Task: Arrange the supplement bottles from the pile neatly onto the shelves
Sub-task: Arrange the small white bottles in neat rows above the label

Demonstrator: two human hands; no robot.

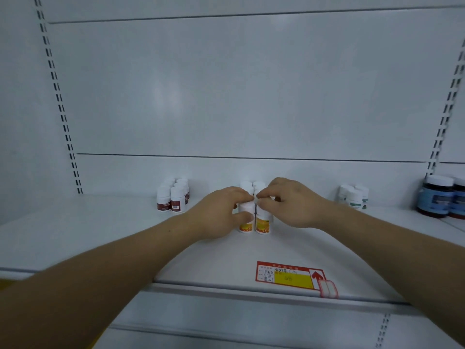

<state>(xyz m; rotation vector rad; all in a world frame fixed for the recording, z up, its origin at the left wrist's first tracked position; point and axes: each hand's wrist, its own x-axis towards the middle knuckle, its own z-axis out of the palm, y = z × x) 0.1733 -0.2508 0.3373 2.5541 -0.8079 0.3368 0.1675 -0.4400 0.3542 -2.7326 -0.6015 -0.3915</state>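
Two white bottles with orange-yellow labels stand side by side at the middle of the white shelf [100, 227]. My left hand [219, 212] grips the left bottle [246, 217], thumb across its front. My right hand [289, 202] curls over the cap of the right bottle [263, 222]. More white bottles of the same group [251, 186] stand just behind, mostly hidden by my hands.
A cluster of white bottles with dark red labels [173, 196] stands to the left. White bottles with green labels [354, 197] stand to the right, and blue jars [437, 197] at the far right. A red and yellow price tag [289, 275] lies near the shelf's front edge.
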